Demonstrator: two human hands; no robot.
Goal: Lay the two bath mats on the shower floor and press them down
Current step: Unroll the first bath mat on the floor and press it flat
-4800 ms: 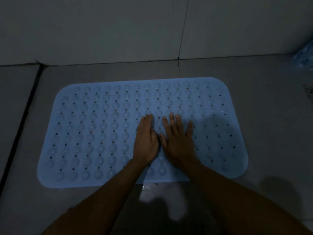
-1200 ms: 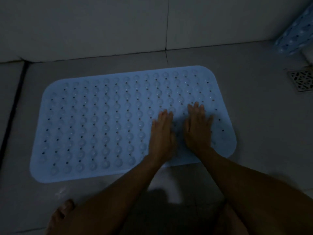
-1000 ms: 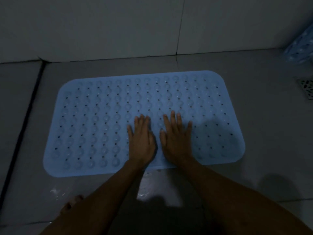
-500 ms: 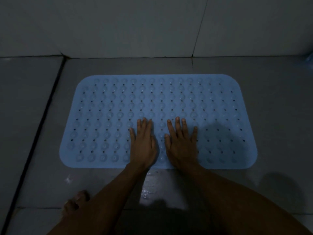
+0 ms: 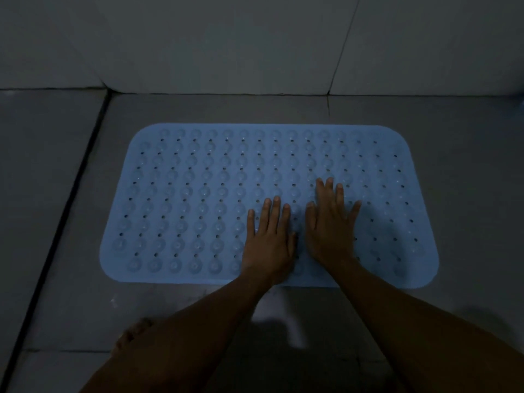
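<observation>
1. Gray floor tiles point(image 5: 467, 180) fill the head view, and a pale tiled wall point(image 5: 226, 43) stands at the back. The light is dim.
2. One blue bath mat point(image 5: 198, 194) lies flat on the floor, near the wall but not touching it. It has rows of round bumps and small holes.
3. Its long side runs from left to right, along the wall. Its short sides point toward the wall and toward the person.
4. Both hands lie on the mat, near its front edge and a bit right of the middle. The left hand point(image 5: 269, 242) is flat, palm down, fingers straight and a little apart. The right hand point(image 5: 330, 225) is just beside it, also flat, fingers spread, reaching a little farther toward the wall.
5. Neither hand holds anything; they seem to be pressing down.
6. A bare foot point(image 5: 133, 333) shows at the bottom left.
7. I think this mat is laid, and the pressing is partly done. The second mat is not laid yet, so that is still to do.
</observation>
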